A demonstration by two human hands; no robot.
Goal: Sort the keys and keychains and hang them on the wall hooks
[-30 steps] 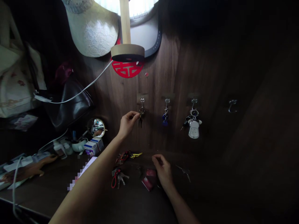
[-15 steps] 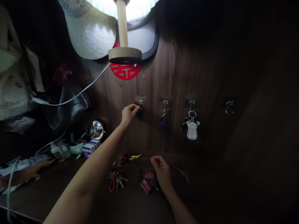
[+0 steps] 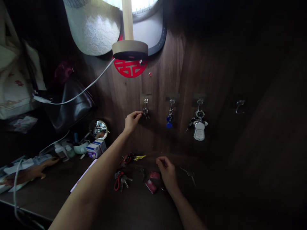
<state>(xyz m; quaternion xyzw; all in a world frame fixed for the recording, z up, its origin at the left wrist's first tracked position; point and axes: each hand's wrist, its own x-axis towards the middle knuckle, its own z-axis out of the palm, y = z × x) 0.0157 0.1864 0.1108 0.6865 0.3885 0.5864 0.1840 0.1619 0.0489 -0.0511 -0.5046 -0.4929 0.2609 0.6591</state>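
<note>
My left hand [image 3: 132,122] reaches up to the wooden wall. Its thumb and forefinger pinch at a small bunch of dark keys [image 3: 146,113] hanging from the leftmost metal hook [image 3: 146,101]. Lower down, my right hand [image 3: 168,174] hovers over the dark tabletop with its fingers curled in and nothing visible in them. Beside it on the table lie two dark red cases [image 3: 151,186] and some silver keys [image 3: 189,175]. Further left are a bunch of keys with a red loop [image 3: 122,180] and another bunch with a yellow strap [image 3: 139,157].
Keys with a blue tag [image 3: 169,123] and keys with a white fob [image 3: 199,131] hang on neighbouring hooks; a bare hook [image 3: 240,107] is further right. A lamp [image 3: 130,49] juts out above. Left stand a round mirror [image 3: 98,130], boxes [image 3: 96,149] and bottles [image 3: 61,151].
My left fingers have slid slightly down from the hook to the side of the keys, which now show more clearly. My right hand has barely moved. The view has tilted down a little.
</note>
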